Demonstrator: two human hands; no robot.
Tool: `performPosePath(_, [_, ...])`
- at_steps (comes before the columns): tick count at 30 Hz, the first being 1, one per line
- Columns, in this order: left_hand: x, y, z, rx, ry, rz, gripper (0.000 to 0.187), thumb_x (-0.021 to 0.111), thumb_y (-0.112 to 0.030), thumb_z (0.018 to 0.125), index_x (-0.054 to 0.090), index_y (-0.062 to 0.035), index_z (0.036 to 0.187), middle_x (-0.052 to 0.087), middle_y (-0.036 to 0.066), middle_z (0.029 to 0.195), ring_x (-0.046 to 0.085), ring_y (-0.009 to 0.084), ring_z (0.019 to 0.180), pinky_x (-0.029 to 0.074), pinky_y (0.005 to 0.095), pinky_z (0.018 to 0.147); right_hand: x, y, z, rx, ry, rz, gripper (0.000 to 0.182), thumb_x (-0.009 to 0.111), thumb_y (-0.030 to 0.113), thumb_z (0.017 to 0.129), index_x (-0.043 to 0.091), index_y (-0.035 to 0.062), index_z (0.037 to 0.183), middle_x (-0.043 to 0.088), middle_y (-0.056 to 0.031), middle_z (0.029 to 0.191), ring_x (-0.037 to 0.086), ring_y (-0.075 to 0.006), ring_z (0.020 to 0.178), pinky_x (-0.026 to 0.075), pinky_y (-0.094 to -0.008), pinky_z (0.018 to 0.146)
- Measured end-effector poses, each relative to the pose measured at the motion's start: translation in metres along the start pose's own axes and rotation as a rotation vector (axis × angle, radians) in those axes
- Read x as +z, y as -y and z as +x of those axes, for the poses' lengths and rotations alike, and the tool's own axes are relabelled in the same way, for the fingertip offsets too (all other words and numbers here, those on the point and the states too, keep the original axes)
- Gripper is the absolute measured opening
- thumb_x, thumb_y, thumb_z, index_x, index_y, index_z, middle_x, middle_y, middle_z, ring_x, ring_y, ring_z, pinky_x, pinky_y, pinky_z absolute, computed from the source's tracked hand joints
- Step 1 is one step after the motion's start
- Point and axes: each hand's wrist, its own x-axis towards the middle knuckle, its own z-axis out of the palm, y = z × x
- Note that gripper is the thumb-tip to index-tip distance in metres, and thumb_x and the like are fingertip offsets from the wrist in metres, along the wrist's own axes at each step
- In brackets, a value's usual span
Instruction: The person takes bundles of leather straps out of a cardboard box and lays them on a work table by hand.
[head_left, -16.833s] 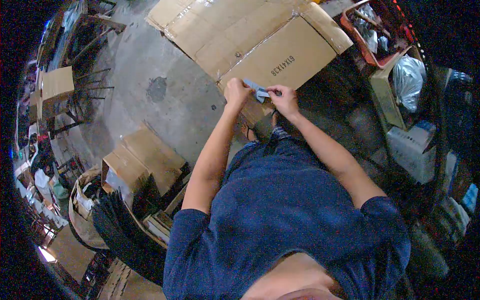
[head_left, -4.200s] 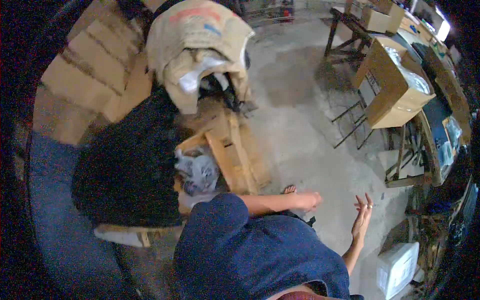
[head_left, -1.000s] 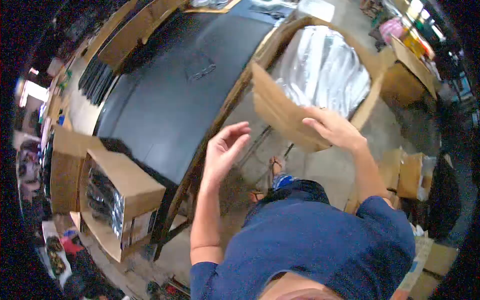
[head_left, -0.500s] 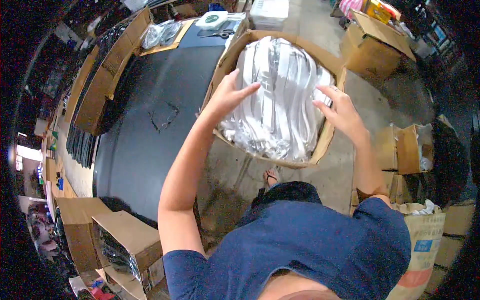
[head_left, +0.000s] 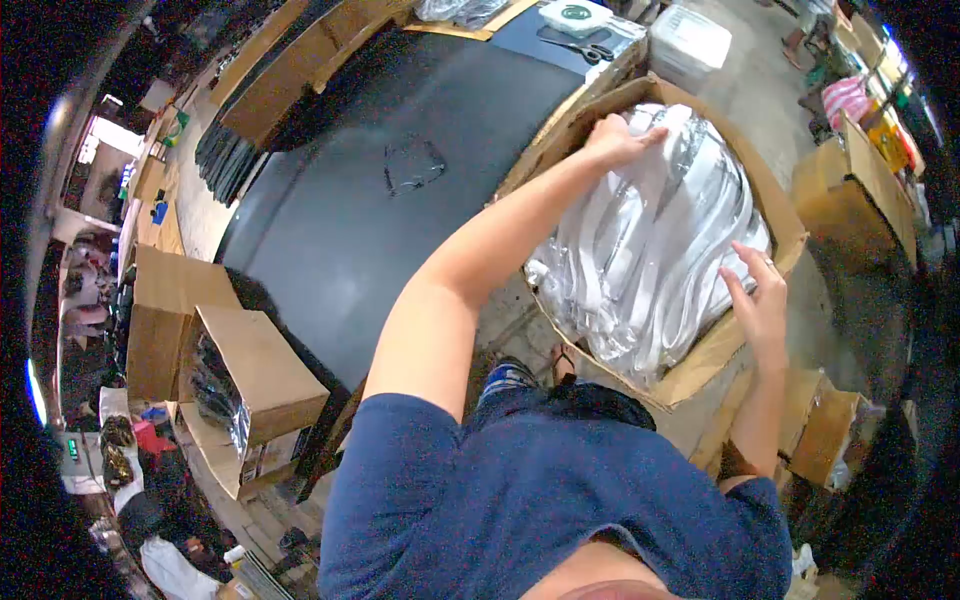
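The black counter (head_left: 400, 170) lies left of both hands. The open cardboard box (head_left: 770, 215) holds a plastic-wrapped bundle of white strips (head_left: 650, 240). The left hand (head_left: 615, 140) grips the bundle's far end; the right hand (head_left: 757, 300), fingers spread, presses its near edge. Step judged: seating a two-handed grip; lifting requires firm purchase on slick film.

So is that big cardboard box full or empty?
Full. The cardboard box is open, and shiny white plastic-wrapped bundles fill it up to the rim. The left hand and right hand rest on them.
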Motion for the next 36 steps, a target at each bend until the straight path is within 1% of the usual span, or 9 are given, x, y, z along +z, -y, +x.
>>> performPosePath(4, [-0.005, 0.004, 0.002, 0.053, 0.032, 0.029, 0.107, 0.058, -0.074, 0.056, 0.046, 0.0184, 0.108, 0.049, 0.031, 0.112, 0.049, 0.037, 0.108, 0.039, 0.0359, 0.092, 0.002, 0.009, -0.001, -0.015, -0.053, -0.023, 0.027, 0.063, 0.007, 0.075, 0.059, -0.0002, 0.1, 0.06, -0.0154, 0.099, 0.056, -0.0278, 0.095, 0.042, -0.0333, 0.084])
performPosePath(8, [-0.064, -0.003, -0.001, 0.191, 0.288, 0.308, 0.07, 0.063, -0.059, 0.067, 0.062, 0.0048, 0.095, 0.062, 0.015, 0.091, 0.059, 0.0237, 0.086, 0.045, 0.0309, 0.077, 0.003, 0.003, -0.01, -0.08, -0.277, -0.138, 0.023, 0.06, 0.003, 0.076, 0.06, 0.0004, 0.1, 0.058, -0.0147, 0.105, 0.053, -0.0282, 0.101, 0.039, -0.0353, 0.089])
performPosePath(12, [-0.165, 0.043, -0.035, 0.31, 0.076, -0.497, 0.034, 0.059, -0.035, 0.082, 0.066, -0.0025, 0.09, 0.065, 0.005, 0.081, 0.061, 0.0109, 0.072, 0.048, 0.0243, 0.065, 0.001, 0.013, -0.027, 0.084, -0.443, -0.234, 0.035, 0.059, 0.003, 0.077, 0.053, 0.0011, 0.111, 0.05, -0.0146, 0.119, 0.046, -0.0273, 0.111, 0.035, -0.0368, 0.095])
performPosePath(17, [-0.234, 0.261, -0.015, 0.083, -0.452, 0.314, 0.036, 0.063, -0.039, 0.07, 0.064, -0.0039, 0.062, 0.059, 0.011, 0.058, 0.059, 0.0217, 0.057, 0.045, 0.0345, 0.058, 0.02, -0.009, -0.048, 0.418, -0.551, -0.007, 0.05, 0.061, 0.014, 0.08, 0.042, 0.0009, 0.123, 0.045, -0.014, 0.125, 0.043, -0.0256, 0.115, 0.031, -0.0352, 0.098])
performPosePath(19, [-0.244, 0.33, -0.033, -0.32, -0.199, 0.367, 0.042, 0.068, -0.039, 0.062, 0.063, 0.0015, 0.067, 0.062, 0.018, 0.069, 0.062, 0.0282, 0.065, 0.047, 0.0386, 0.059, 0.02, -0.039, -0.059, 0.444, -0.505, -0.105, 0.05, 0.061, 0.017, 0.08, 0.042, 0.0006, 0.123, 0.046, -0.0139, 0.124, 0.043, -0.0247, 0.114, 0.032, -0.0341, 0.098])
performPosePath(21, [-0.236, 0.406, -0.041, -0.345, -0.287, 0.484, 0.046, 0.073, -0.035, 0.059, 0.058, 0.0089, 0.063, 0.059, 0.023, 0.058, 0.062, 0.0296, 0.058, 0.051, 0.0363, 0.058, 0.021, -0.045, -0.059, 0.478, -0.459, -0.205, 0.05, 0.06, 0.019, 0.081, 0.042, 0.0004, 0.123, 0.048, -0.0138, 0.122, 0.044, -0.0237, 0.113, 0.032, -0.033, 0.097])
performPosePath(24, [-0.24, 0.384, -0.051, -0.557, -0.181, 0.142, 0.029, 0.073, -0.021, 0.063, 0.06, 0.0051, 0.061, 0.059, 0.017, 0.055, 0.06, 0.0209, 0.046, 0.05, 0.0315, 0.045, 0.024, -0.027, -0.055, 0.784, -0.382, 0.493, 0.045, 0.056, 0.017, 0.082, 0.044, -0.0025, 0.121, 0.051, -0.011, 0.116, 0.049, -0.0208, 0.105, 0.036, -0.0289, 0.092])
performPosePath(29, [-0.246, 0.385, -0.028, -0.613, -0.085, -0.088, 0.019, 0.07, -0.011, 0.063, 0.059, 0.0035, 0.058, 0.058, 0.013, 0.051, 0.06, 0.0153, 0.044, 0.049, 0.0287, 0.041, 0.026, -0.033, -0.06, 0.743, -0.346, 0.392, 0.049, 0.055, 0.023, 0.082, 0.043, -0.0058, 0.121, 0.05, -0.0107, 0.118, 0.048, -0.0207, 0.106, 0.035, -0.0278, 0.092])
performPosePath(36, [-0.237, 0.312, 0.074, -0.22, -0.076, 0.087, 0.016, 0.063, -0.013, 0.061, 0.059, -0.0025, 0.048, 0.056, 0.005, 0.045, 0.057, 0.0112, 0.042, 0.049, 0.0239, 0.049, 0.036, -0.034, -0.054, 0.758, -0.435, 0.329, 0.046, 0.057, 0.018, 0.082, 0.044, -0.0045, 0.121, 0.051, -0.0103, 0.116, 0.048, -0.0201, 0.106, 0.035, -0.0276, 0.092])
